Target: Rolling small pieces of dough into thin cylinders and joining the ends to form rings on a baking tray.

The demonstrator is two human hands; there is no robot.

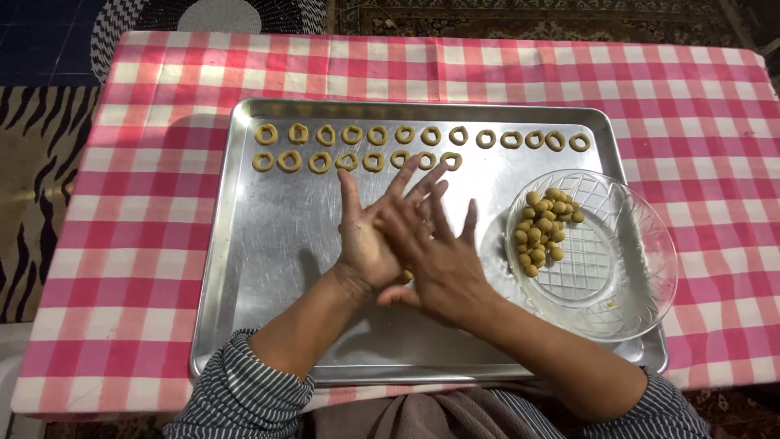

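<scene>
My left hand (367, 236) lies palm up over the middle of a metal baking tray (268, 244). My right hand (439, 256) is pressed flat across it, fingers spread, with a small piece of tan dough (405, 277) showing between the palms. Two rows of small dough rings (353, 136) lie along the tray's far edge. A clear glass plate (617, 276) on the tray's right side holds several small dough balls (543, 232).
The tray sits on a table covered with a pink and white checked cloth (130, 244). Patterned rugs lie on the floor at the left and beyond the table. My striped sleeves are at the near edge.
</scene>
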